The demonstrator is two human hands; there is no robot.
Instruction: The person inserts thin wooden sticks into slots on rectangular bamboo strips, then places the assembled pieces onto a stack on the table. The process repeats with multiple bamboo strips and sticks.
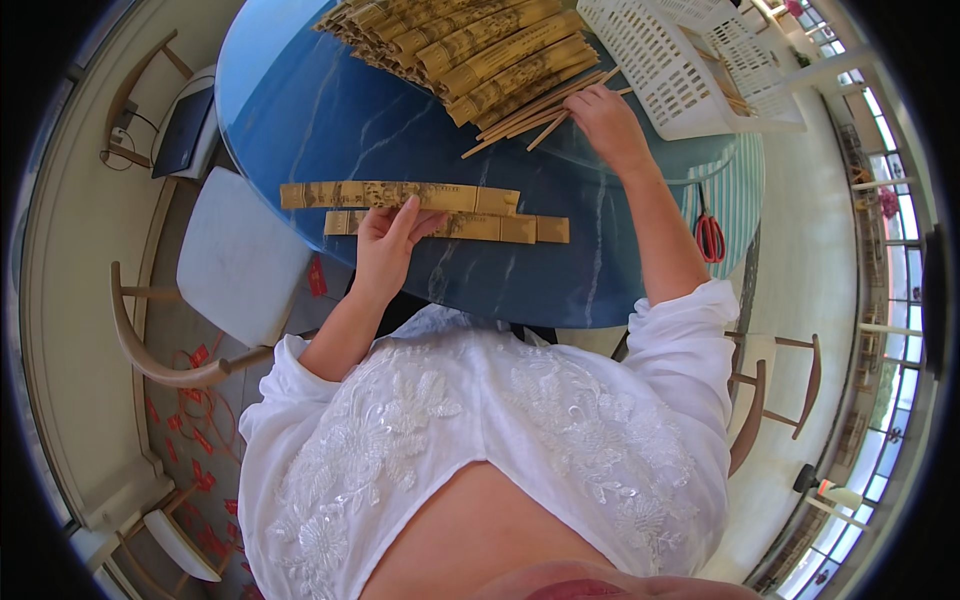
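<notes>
My left hand (385, 245) is closed on a long gold paper sleeve (330, 195) with dark print, its thumb lying over the front. Just below it, partly behind the fingers, is a second gold sleeve (490, 228). Farther right, my right hand (605, 115) has its fingertips pinched on thin wooden chopsticks (547, 131) lying on the table; exactly how many it grips I cannot tell. More loose chopsticks (490, 145) lie beside it, next to a large heap of gold sleeves (470, 50) at the far side.
The blue marbled table (290, 130) has a curved edge. A white perforated plastic basket (665, 100) with chopsticks inside stands at the far right. Red-handled scissors (710, 238) lie near the right edge. Chairs (240, 255) stand around; a laptop (183, 132) is at the left.
</notes>
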